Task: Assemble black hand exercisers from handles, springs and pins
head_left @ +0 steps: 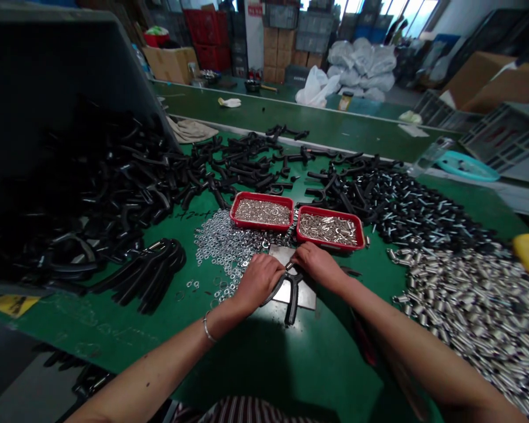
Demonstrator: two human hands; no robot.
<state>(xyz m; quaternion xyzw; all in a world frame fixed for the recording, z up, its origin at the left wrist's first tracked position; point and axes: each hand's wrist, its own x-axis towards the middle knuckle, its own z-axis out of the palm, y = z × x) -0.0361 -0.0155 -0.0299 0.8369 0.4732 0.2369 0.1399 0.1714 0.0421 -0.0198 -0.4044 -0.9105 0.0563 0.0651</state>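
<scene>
A green counter (pixel 229 364) runs beneath me, with a second green surface (pixel 264 120) beyond it and stacked crates (pixel 205 38) at the back of the room. Near the middle of the counter, I have both hands drawn close together. My left hand (pixel 260 282) pinches one side of a black forked piece (pixel 293 302), and my right hand (pixel 320 264) has its fingertips closed at the upper end. A small metal part (pixel 290 266) shows between them, but the fingers hide how fully it is seated, so I judge this piece to be partway fitted. It lies over a metal plate (pixel 308 296).

Just past my fingers, two red trays (pixel 262 225) hold small metal bits, and loose nuts (pixel 220 241) spread to the left. Further left, a bundle (pixel 152 276) of black pieces lies nested together, with metal visible near the top; I take these to be further along than the loose ones, though I can't count them.

Far more looks unworked: black parts (pixel 242 158) strewn behind the trays, many more in a dark bin (pixel 70 14) tipped on its side, and to the right, pin-studded black parts (pixel 414 205) and a broad heap of silver parts (pixel 462 294). By that measure, only a small share seems done.
</scene>
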